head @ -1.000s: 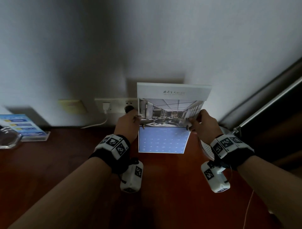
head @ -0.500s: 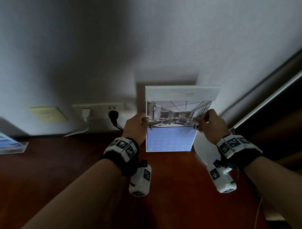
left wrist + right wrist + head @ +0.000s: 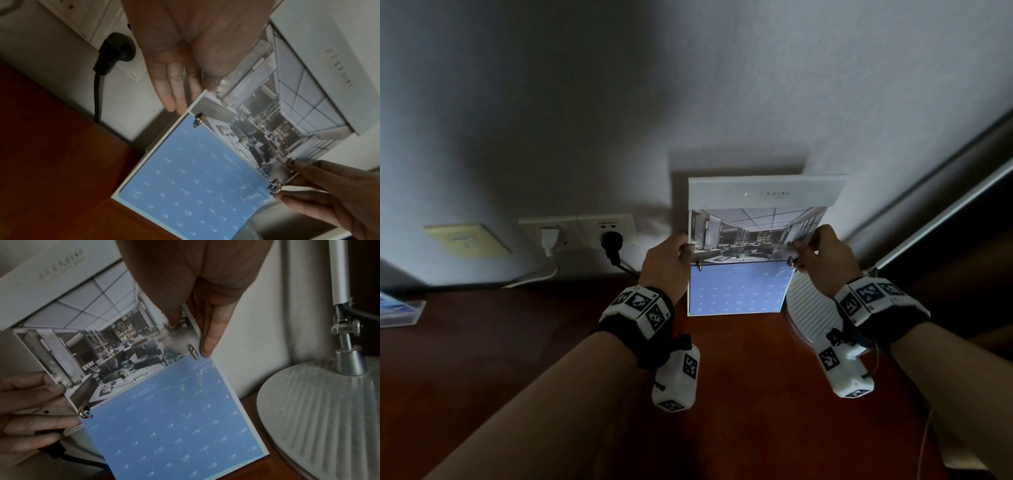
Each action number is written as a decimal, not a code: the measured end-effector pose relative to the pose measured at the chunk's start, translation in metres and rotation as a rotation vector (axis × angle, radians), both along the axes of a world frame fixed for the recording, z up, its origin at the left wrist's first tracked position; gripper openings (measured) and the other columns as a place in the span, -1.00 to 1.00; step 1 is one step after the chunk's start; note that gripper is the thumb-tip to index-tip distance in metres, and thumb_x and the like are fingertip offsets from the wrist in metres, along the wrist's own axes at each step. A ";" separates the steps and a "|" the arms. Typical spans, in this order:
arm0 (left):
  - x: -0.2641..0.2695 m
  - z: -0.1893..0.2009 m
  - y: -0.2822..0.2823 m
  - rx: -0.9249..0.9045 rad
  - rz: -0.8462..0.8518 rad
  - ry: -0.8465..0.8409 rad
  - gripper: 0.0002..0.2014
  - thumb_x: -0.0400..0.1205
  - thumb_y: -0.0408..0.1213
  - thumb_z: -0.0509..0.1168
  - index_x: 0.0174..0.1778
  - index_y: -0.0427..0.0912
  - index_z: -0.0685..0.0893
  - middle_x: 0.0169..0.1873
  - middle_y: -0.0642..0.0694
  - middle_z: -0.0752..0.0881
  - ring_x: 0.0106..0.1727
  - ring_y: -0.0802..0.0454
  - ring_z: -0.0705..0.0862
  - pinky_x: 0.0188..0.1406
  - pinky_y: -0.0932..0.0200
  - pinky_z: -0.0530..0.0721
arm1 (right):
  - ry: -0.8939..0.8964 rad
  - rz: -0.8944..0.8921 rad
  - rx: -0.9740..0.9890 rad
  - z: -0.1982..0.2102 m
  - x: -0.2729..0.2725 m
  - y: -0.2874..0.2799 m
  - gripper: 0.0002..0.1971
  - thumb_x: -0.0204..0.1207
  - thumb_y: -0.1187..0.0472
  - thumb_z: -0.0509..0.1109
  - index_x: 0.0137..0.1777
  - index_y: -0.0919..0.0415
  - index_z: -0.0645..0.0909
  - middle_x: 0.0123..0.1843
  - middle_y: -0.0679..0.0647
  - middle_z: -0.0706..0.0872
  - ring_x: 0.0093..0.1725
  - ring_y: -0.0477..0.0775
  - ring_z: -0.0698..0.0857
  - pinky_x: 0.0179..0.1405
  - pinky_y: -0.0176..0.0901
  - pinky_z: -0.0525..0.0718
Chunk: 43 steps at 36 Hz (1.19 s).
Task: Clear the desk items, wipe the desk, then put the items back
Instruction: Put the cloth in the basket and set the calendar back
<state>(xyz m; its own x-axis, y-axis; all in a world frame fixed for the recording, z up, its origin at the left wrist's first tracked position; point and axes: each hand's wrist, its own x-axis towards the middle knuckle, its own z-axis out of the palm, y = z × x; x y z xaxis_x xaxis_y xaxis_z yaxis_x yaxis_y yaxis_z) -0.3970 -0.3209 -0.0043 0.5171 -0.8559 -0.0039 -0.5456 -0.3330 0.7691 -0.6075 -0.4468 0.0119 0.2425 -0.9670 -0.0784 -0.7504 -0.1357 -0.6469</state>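
A ring-bound desk calendar (image 3: 738, 291) stands at the back of the dark wooden desk (image 3: 551, 359), close to the wall. Its upper page is an interior photo and its lower page is blue with dates. My left hand (image 3: 683, 248) pinches its left edge near the left ring, thumb in front and fingers behind (image 3: 174, 91). My right hand (image 3: 799, 253) pinches the right edge by the right ring (image 3: 193, 352). In the wrist views the calendar (image 3: 195, 186) (image 3: 174, 426) has its lower edge down at the desk top; whether it touches is unclear.
The round white lamp base (image 3: 808, 308) sits just right of the calendar, its metal arm (image 3: 339, 272) rising beside it. On the wall to the left are sockets (image 3: 578, 229) with a black plug (image 3: 609, 240) and cable. A clear sign holder (image 3: 397, 308) lies far left.
Both hands have carried the calendar a little to the right, off the sockets and closer to the lamp base. The black plug now shows left of my left hand. Both grips are unchanged.
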 end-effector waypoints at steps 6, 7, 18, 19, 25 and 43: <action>-0.003 0.000 -0.002 -0.004 -0.011 -0.022 -0.83 0.70 -0.27 0.13 -0.10 -0.25 0.57 -0.25 -0.28 0.71 -0.16 -0.20 0.66 -0.20 0.13 0.48 | 0.030 -0.006 -0.010 0.001 0.000 0.001 -0.74 0.63 0.06 0.28 -0.05 0.27 0.38 -0.06 0.33 0.70 -0.04 0.33 0.70 0.06 0.22 0.64; -0.003 0.000 -0.003 -0.003 -0.010 -0.024 -0.82 0.70 -0.26 0.13 -0.10 -0.26 0.57 -0.26 -0.29 0.71 -0.16 -0.21 0.65 -0.21 0.13 0.48 | 0.022 -0.010 -0.007 0.000 0.000 0.000 -0.74 0.63 0.06 0.29 -0.04 0.27 0.38 -0.06 0.33 0.70 -0.04 0.33 0.70 0.06 0.23 0.64; -0.001 0.006 -0.003 0.082 -0.058 -0.014 -0.75 0.73 -0.25 0.08 0.22 -0.27 0.54 0.04 -0.25 0.71 0.06 -0.22 0.64 -0.04 0.13 0.47 | -0.020 0.048 0.111 -0.001 0.005 0.002 -0.65 0.65 0.06 0.25 0.36 0.18 0.40 0.01 0.05 0.73 0.10 0.20 0.71 0.25 0.13 0.59; -0.002 0.007 -0.002 0.089 -0.066 -0.011 -0.73 0.73 -0.26 0.07 0.25 -0.28 0.53 0.08 -0.26 0.70 0.09 -0.22 0.64 0.00 0.12 0.48 | -0.013 0.049 0.122 0.000 0.005 0.003 -0.62 0.65 0.07 0.25 0.40 0.18 0.38 0.09 0.08 0.72 0.13 0.20 0.70 0.26 0.08 0.58; -0.002 0.012 0.004 0.138 -0.115 0.041 -0.68 0.74 -0.30 0.06 0.39 -0.29 0.45 0.26 -0.30 0.64 0.28 -0.21 0.60 0.21 0.10 0.50 | 0.030 0.077 0.167 0.001 0.003 0.003 -0.43 0.62 0.12 0.29 0.59 0.14 0.20 0.44 0.13 0.57 0.43 0.15 0.52 0.43 -0.01 0.43; 0.023 0.019 0.055 0.223 -0.122 0.080 -0.57 0.71 -0.20 0.12 0.53 -0.09 0.35 0.48 -0.11 0.47 0.37 -0.02 0.55 0.24 0.24 0.42 | 0.089 0.120 0.102 0.014 0.011 0.050 -0.54 0.61 0.21 0.31 0.50 0.20 0.36 0.36 0.15 0.61 0.30 0.16 0.60 0.16 -0.21 0.44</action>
<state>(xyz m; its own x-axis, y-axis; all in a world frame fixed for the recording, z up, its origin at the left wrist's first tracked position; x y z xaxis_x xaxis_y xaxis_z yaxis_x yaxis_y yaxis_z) -0.3740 -0.2655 0.0143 0.4008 -0.8852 -0.2363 -0.5320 -0.4348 0.7265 -0.5968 -0.3966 0.0262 0.3435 -0.9175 -0.2005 -0.7874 -0.1650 -0.5939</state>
